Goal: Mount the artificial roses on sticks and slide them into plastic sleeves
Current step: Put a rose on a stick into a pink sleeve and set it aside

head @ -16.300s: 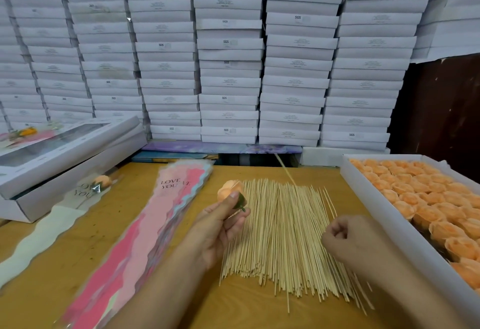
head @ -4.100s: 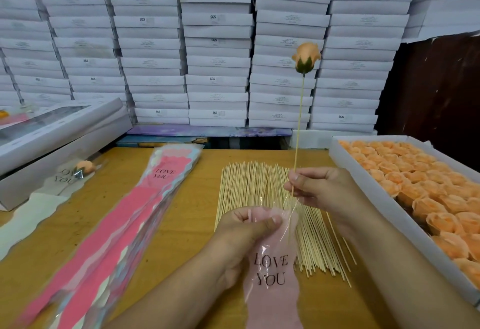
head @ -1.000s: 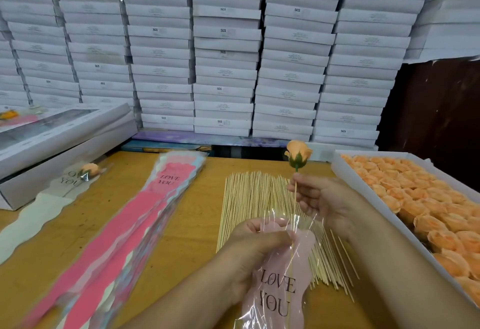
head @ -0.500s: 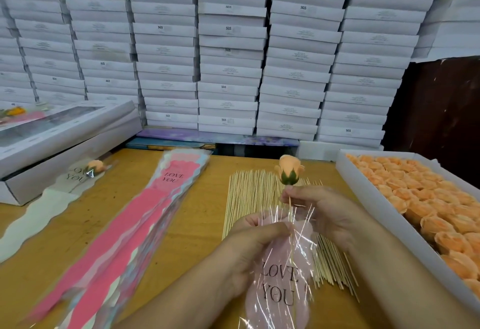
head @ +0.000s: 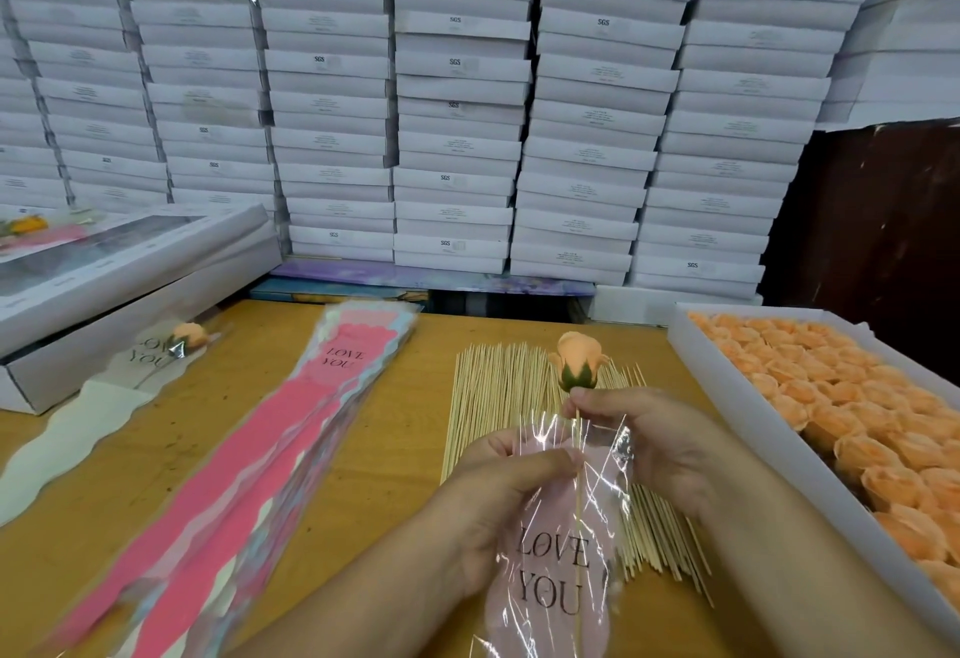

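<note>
Lower now than a moment ago, the peach artificial rose on its thin wooden stick (head: 577,357) sits just above my right hand (head: 657,442), which pinches the stick below the bud. My left hand (head: 506,496) grips the clear pink "LOVE YOU" plastic sleeve (head: 553,579), stick inside. Beyond lie loose bamboo sticks (head: 498,387) and a white tray of roses (head: 841,408).

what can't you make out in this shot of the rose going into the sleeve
- Head view: the plastic sleeve and stick run off the bottom edge, so their lower ends are unseen.
- Left hand: fingertips hidden behind the sleeve's mouth.
- Right hand: its grip on the stick below the rose is covered by its own fingers.
- Stacked box labels: print too small.
</note>
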